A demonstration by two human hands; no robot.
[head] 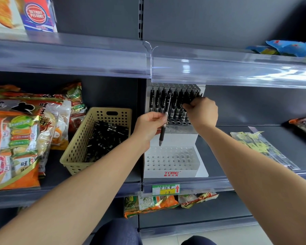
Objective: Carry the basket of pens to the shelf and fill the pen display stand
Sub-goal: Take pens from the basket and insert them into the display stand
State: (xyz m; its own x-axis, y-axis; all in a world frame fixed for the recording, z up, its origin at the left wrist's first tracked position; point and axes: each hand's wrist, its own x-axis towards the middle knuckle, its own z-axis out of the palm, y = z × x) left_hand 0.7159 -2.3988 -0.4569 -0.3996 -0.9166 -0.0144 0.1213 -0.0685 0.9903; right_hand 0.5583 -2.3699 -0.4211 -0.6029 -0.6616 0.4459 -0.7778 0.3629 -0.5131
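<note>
Centre frame: left hand (148, 126) pinches pen (162, 133) mid-barrel; right hand (202, 112) clutches pen bundle (193, 101) at display stand (171, 171). Pens look light, rigid, slick; rubber grip likely surest hold.

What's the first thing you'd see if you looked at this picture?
Two hands meet at the white stand mid-shelf: the left hand pinches one black pen tip down, and the right hand grips a bunch of pens by the filled top row. Left of the stand sits a beige basket of more pens, with bright orange snack bags beyond it.
</note>
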